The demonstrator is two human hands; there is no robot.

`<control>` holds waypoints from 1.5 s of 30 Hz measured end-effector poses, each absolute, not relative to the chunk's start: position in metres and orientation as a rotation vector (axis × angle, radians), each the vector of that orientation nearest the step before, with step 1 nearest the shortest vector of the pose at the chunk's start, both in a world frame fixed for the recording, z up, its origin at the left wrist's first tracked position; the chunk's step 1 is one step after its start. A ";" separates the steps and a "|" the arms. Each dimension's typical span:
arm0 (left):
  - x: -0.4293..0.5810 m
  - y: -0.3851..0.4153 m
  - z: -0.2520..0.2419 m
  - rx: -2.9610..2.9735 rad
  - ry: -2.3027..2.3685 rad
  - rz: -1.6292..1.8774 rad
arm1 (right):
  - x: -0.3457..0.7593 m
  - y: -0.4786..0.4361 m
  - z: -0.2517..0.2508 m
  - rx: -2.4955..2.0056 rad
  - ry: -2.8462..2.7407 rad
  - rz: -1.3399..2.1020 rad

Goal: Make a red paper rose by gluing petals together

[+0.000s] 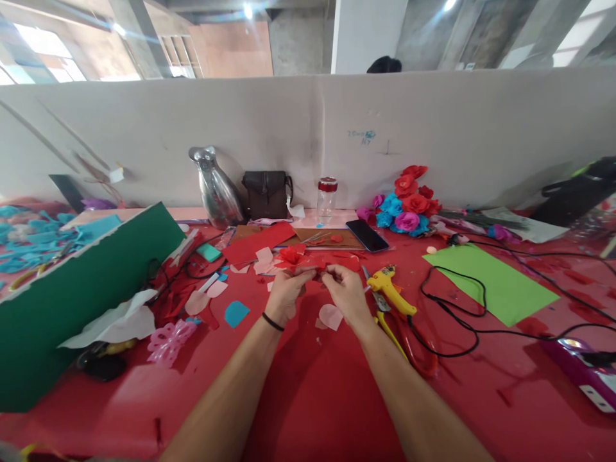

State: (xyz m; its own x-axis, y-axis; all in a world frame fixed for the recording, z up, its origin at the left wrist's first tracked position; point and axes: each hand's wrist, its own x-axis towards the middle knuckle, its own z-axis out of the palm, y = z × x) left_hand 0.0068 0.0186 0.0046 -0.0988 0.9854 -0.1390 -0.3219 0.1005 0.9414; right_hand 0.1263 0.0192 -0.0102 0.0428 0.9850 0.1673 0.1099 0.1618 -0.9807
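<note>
My left hand point(287, 294) and my right hand point(345, 290) meet over the middle of the red table, thumbs and fingertips pinched together. Between them is a small piece of red paper point(318, 272), mostly covered by the fingers. A red paper flower point(291, 254) shows just beyond my left fingers; whether it is joined to the held piece I cannot tell. Pink paper petals point(331, 316) lie below my right hand, and a blue paper petal point(237, 314) is left of my left wrist. Right of my right hand rest a yellow glue gun point(391, 290) and yellow-handled scissors point(384, 321).
A green board point(96, 295) stands along the left. A metal jug point(216, 189), brown bag point(267, 194), glass jar point(327, 202), phone point(367, 235) and paper-flower bunch point(407, 205) line the back. Black cable point(447, 353) loops from a purple power strip point(580, 372) past green paper point(500, 285).
</note>
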 end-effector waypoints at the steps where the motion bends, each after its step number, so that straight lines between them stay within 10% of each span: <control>1: 0.007 0.019 0.005 0.816 1.109 1.339 | 0.126 0.019 -0.010 -1.184 -1.329 0.996; 30: -0.006 0.029 0.002 0.721 1.233 1.408 | 0.131 0.023 -0.013 -1.188 -1.289 1.099; 45: -0.001 0.022 0.007 0.712 1.115 1.336 | 0.126 0.017 -0.014 -1.157 -1.641 0.428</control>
